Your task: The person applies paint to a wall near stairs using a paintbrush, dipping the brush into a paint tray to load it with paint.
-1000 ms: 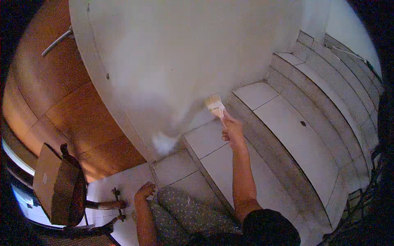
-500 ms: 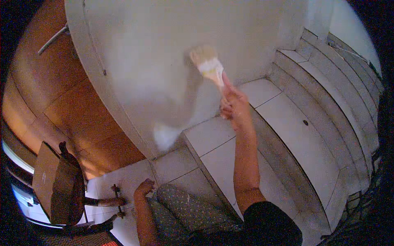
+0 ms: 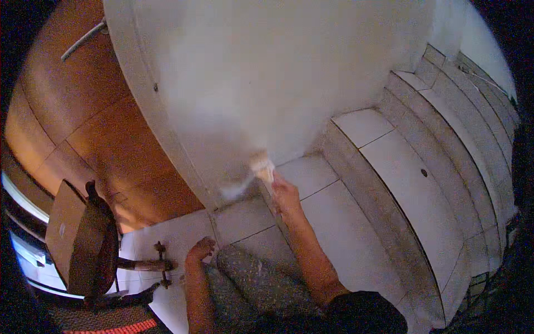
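The right hand (image 3: 286,196) grips the brush (image 3: 264,168) from behind, so its bristles (image 3: 256,157) clear the fingers toward the wall (image 3: 289,78). Whether the left hand (image 3: 201,249), beside the knee (image 3: 238,260), is closed cannot be told.

We see a short black sleeve (image 3: 367,312) on the right arm, its cloth plain as far as we can tell. Our legs are covered in greyish fabric (image 3: 264,281) scattered with small pale specks. Our right hand (image 3: 286,196), left hand (image 3: 201,250) and forearms (image 3: 311,253) are bare.
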Demonstrator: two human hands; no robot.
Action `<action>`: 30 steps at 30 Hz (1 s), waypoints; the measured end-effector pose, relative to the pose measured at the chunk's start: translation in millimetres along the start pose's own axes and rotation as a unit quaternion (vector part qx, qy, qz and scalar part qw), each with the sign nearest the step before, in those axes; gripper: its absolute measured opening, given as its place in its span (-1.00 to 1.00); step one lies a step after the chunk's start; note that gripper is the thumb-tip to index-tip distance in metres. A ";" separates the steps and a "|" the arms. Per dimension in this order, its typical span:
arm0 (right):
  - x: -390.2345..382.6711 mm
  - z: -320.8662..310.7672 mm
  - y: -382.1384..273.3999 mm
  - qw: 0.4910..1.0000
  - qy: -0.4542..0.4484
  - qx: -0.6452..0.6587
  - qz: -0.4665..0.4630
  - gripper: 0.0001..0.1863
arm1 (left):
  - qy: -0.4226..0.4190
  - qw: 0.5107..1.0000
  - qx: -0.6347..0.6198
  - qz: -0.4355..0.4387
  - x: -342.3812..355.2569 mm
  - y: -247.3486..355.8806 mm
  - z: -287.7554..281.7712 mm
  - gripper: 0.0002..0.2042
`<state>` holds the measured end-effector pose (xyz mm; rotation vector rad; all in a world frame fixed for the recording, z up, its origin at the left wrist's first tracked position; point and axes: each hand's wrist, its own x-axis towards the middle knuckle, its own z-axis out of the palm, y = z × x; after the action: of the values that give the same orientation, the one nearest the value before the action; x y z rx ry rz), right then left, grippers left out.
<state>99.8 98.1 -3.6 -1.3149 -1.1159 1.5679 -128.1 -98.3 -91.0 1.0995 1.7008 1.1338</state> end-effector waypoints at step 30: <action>-16.6 55.2 -17.0 0.992 -0.037 0.112 0.046 -0.47 | -0.163 0.944 0.180 -0.223 54.7 -80.5 -15.5 -0.67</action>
<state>48.3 80.2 21.6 -1.1799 -0.9043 1.7663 -177.4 -68.6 -171.0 0.9753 1.7997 0.3430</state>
